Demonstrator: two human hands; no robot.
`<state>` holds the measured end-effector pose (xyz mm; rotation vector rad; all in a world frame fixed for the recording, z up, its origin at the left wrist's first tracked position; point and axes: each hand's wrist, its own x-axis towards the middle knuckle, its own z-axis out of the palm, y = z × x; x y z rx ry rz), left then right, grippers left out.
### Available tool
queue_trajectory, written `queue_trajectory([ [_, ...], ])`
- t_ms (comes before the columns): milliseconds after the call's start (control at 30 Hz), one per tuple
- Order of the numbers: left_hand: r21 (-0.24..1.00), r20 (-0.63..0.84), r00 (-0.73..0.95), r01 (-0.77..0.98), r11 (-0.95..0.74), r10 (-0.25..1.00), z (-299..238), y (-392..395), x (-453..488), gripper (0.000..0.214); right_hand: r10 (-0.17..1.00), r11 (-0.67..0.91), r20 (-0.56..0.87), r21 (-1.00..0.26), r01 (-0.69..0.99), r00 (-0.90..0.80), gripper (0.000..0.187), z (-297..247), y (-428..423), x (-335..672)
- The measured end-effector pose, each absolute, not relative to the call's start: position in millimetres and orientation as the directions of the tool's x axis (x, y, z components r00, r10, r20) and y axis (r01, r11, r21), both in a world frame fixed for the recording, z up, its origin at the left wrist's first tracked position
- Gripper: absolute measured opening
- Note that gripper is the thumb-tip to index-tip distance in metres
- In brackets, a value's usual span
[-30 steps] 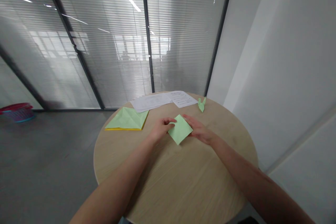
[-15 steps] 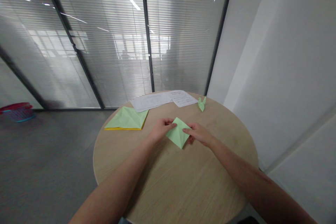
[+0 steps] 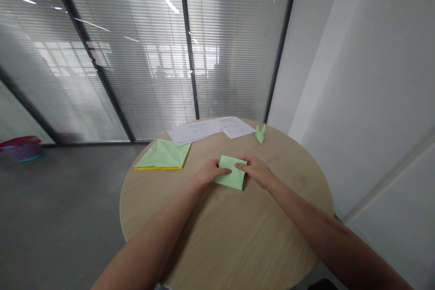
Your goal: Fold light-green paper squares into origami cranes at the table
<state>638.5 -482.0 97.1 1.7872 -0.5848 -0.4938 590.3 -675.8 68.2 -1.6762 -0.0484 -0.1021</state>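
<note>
A light green folded paper square (image 3: 234, 180) is held just over the middle of the round table. My left hand (image 3: 211, 172) grips its left side, the thumb lying flat across the front. At the upper right edge my right hand (image 3: 255, 170) pinches the same paper, thumb in front and fingers behind. The fingers behind the paper are mostly hidden. Beyond my right hand stands a small green origami crane (image 3: 260, 134). Left of my left hand lies a stack of green paper (image 3: 165, 154) with a yellow layer showing along its lower edges.
White sheets (image 3: 195, 132), one with printed lines, lie at the far side of the wooden table (image 3: 251, 235). Behind it is a glass partition with blinds (image 3: 142, 86). A white wall (image 3: 374, 99) rises on the right. A red and blue basket (image 3: 23, 148) sits on the floor at left.
The green paper has turned from standing on a corner, creases showing, to lying squarer with a smooth face. My left thumb has slid further across it. Both hands still hold it.
</note>
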Motion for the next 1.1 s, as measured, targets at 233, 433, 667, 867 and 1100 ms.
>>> queue_trajectory([
  [233, 0.978, -0.032, 0.869, -0.075, -0.196, -0.494, 93, -480, 647, 0.034, 0.085, 0.011, 0.041, -0.999, 0.041, 0.996, 0.04, 74, -676, 586],
  [433, 0.977, -0.016, 0.895, -0.081, -0.198, -0.446, 94, -486, 639, 0.032, 0.099, -0.124, 0.035, -0.991, 0.047, 0.995, 0.038, 70, -675, 586],
  [667, 0.992, -0.005, 0.926, -0.042, -0.119, -0.377, 93, -488, 639, 0.035, 0.136, -0.184, 0.014, -0.982, 0.039, 0.991, 0.038, 66, -677, 589],
  [867, 1.0, -0.019, 0.939, 0.016, -0.012, -0.344, 90, -485, 642, 0.036, 0.173, -0.199, 0.007, -0.979, 0.042, 0.985, 0.03, 62, -682, 592],
  [1100, 0.999, 0.042, 0.964, -0.035, 0.03, -0.263, 96, -477, 651, 0.029, 0.069, -0.188, 0.005, -0.982, 0.018, 0.998, 0.029, 66, -688, 592],
])
